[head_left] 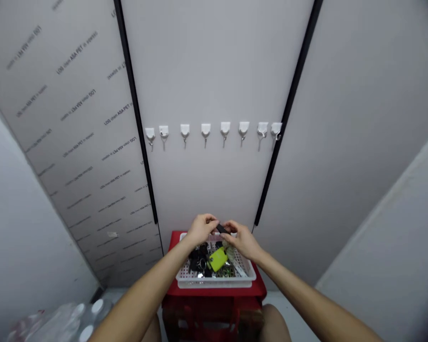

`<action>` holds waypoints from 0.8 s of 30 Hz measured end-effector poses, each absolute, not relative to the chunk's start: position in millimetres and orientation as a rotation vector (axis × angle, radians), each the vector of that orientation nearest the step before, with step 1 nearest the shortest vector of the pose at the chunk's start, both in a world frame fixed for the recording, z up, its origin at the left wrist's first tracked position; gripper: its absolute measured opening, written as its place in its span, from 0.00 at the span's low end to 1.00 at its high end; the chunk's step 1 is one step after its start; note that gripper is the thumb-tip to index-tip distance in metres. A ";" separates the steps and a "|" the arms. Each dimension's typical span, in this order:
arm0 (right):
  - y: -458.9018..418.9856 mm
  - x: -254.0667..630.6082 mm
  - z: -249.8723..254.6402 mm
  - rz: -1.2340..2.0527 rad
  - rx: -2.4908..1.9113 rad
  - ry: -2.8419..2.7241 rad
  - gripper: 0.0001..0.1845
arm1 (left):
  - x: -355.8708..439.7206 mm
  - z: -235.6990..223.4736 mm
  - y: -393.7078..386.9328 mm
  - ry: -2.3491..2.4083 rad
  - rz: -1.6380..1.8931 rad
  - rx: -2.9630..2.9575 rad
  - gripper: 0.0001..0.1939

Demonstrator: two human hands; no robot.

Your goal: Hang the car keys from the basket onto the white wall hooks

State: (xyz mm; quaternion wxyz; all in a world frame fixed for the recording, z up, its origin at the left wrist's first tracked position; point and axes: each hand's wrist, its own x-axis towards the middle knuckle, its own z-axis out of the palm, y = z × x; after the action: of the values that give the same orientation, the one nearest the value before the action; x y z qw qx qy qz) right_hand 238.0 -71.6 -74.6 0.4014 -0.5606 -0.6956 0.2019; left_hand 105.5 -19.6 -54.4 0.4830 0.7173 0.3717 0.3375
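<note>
My left hand (202, 228) and my right hand (243, 240) meet above a white plastic basket (216, 283). Between their fingers is a small dark, elongated object (221, 229), whose kind I cannot make out. Both hands are closed on it, the left at its upper left end and the right at its lower right end. Below them the basket holds a yellow-green tag-like piece (218, 259), a heap of black items with metal rings (199, 261), and a pale strip (238, 267) on the right. My hands hide part of the basket's far side.
The basket stands on a red stool (260, 285). On the wall ahead, several white adhesive hooks (206, 129) hang in a row between two black strips (137, 109). Plastic bottles (98, 308) in clear wrap stand on the floor at lower left.
</note>
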 end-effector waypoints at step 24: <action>-47.4 321.9 107.6 0.291 -1.011 -0.846 0.04 | 259.0 51.7 -25.5 0.621 1.097 1.740 0.09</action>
State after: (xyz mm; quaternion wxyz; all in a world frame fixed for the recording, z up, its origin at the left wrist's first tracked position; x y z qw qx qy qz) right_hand 321.9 -47.4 107.6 0.7808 -0.4679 -0.3915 0.1348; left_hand 259.0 -25.5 51.7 0.4762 0.7121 0.2541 0.4489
